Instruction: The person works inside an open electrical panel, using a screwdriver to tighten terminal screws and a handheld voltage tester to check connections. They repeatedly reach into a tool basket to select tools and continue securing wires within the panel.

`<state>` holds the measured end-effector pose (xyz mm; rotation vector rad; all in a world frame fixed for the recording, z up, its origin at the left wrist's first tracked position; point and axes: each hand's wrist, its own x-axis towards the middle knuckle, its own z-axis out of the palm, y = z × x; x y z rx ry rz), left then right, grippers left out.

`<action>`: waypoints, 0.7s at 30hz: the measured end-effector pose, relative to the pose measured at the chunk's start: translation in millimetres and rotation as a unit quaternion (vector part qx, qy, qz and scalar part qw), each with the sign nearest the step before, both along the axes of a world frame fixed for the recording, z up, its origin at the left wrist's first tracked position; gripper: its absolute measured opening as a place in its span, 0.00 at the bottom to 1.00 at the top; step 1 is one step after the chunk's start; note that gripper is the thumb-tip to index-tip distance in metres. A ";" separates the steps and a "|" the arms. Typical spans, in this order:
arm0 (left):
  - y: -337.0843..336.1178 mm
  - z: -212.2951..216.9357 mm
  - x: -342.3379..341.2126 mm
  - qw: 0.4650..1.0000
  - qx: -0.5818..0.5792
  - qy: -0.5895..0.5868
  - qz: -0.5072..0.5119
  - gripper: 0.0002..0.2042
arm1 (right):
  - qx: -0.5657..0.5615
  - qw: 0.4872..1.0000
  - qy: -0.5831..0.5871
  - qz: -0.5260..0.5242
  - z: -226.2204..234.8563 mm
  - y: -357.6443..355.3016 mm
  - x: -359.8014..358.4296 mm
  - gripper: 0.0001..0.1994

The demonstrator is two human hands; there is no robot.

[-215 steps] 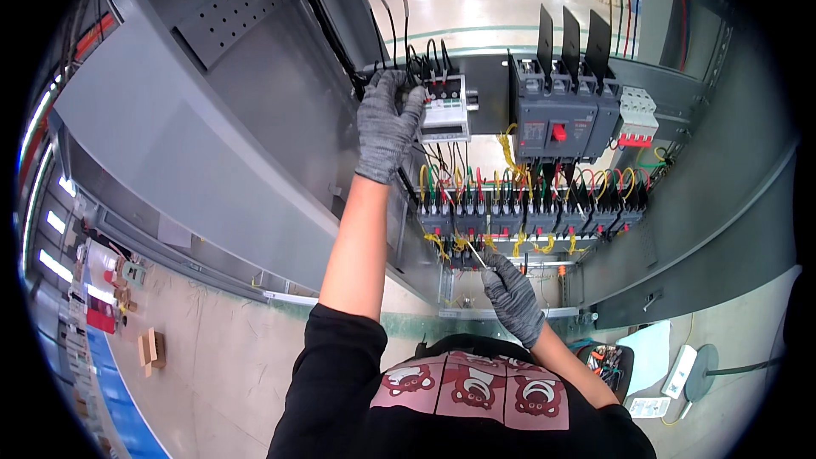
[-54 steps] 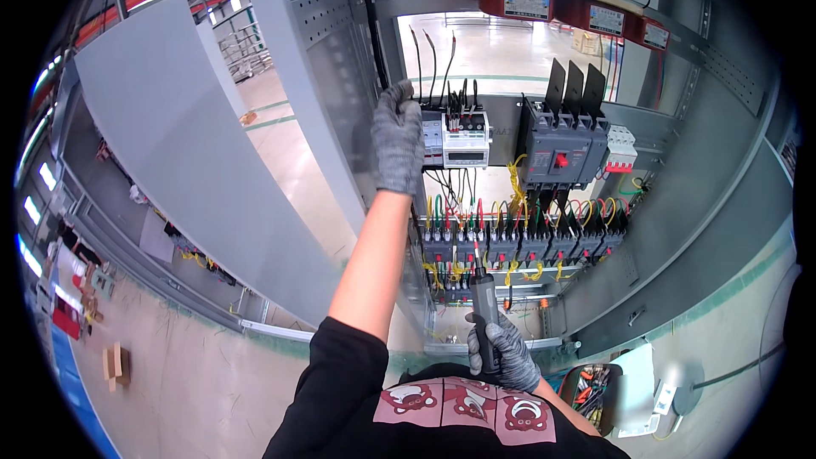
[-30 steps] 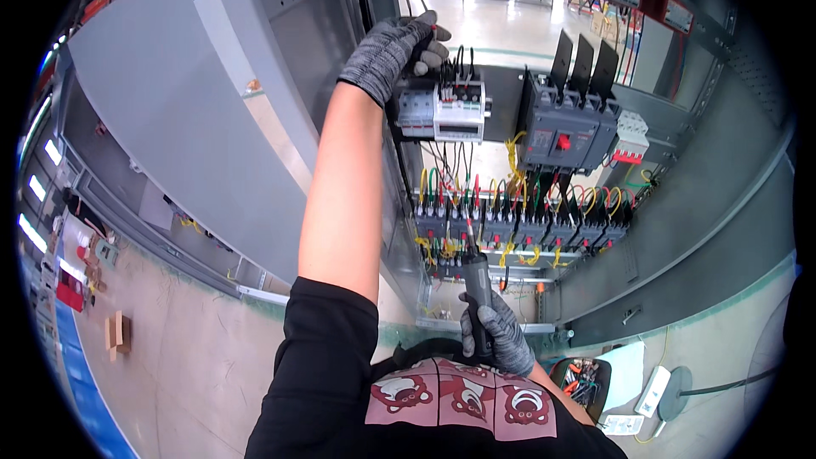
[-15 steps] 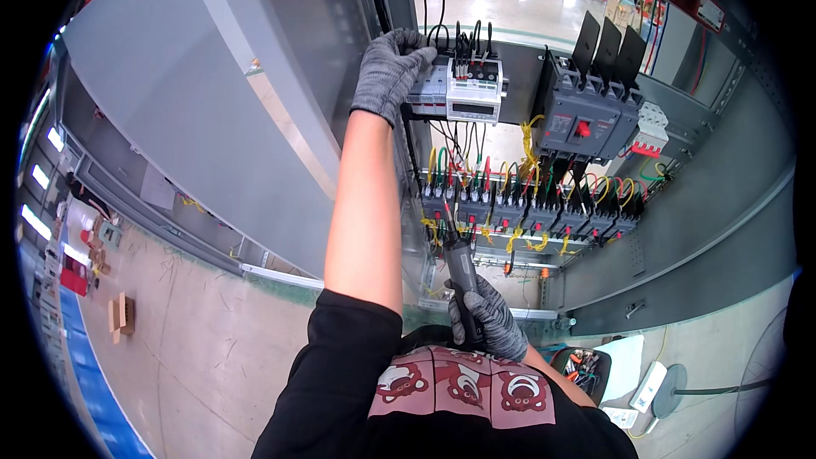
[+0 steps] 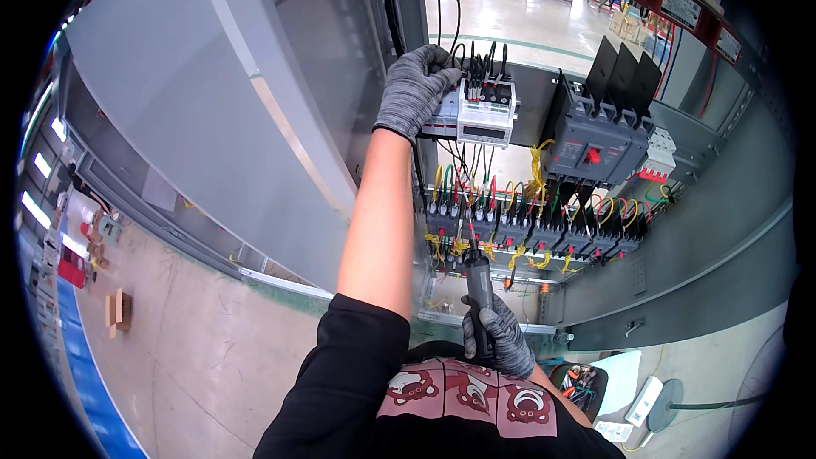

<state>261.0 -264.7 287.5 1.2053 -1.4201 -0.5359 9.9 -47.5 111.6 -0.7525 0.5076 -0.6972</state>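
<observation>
My left hand [image 5: 416, 92], in a grey knit glove, reaches up to the white and grey rail-mounted modules [image 5: 440, 119]. Its thumb and fingers are closed around a black wire [image 5: 459, 52] at their top edge; the fingertips are partly hidden. Beside them sits a white meter [image 5: 485, 117] with a small display and several black wires on top. Low in front of me, my gloved right hand [image 5: 503, 338] is wrapped round a dark grey power screwdriver [image 5: 479, 282]. Its thin shaft points up, in front of a row of small breakers [image 5: 535, 225] with coloured wires.
Right of the meter is a large grey breaker [image 5: 595, 140] with a red switch and black fins. A small white breaker [image 5: 660, 155] adjoins it. The grey cabinet door [image 5: 195, 93] stands at left. A tool bin [image 5: 582, 387] is on the floor at lower right.
The cabinet parts and both hands sit slightly farther right and lower in the picture. My left hand stays at the modules, and my right hand keeps the screwdriver.
</observation>
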 end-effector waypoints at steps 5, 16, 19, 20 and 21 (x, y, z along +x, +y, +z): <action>-4.9 -12.1 6.8 0.992 -0.053 -0.087 0.078 0.08 | -0.009 1.000 0.008 0.004 2.5 -0.6 3.4 0.28; 1.9 4.4 0.8 0.987 -0.003 -0.148 0.060 0.08 | -0.020 1.000 0.008 -0.022 9.3 2.7 6.3 0.22; -3.8 0.0 5.1 0.989 -0.025 -0.139 0.051 0.15 | -0.044 0.998 0.025 -0.029 22.7 -0.6 8.7 0.26; -2.5 -4.2 7.5 0.988 -0.009 -0.144 0.049 0.15 | -0.047 0.998 0.026 -0.027 24.9 -0.6 8.7 0.26; 0.8 0.8 6.3 0.988 0.002 -0.150 0.045 0.16 | -0.045 0.998 0.021 -0.027 27.4 -3.5 8.6 0.25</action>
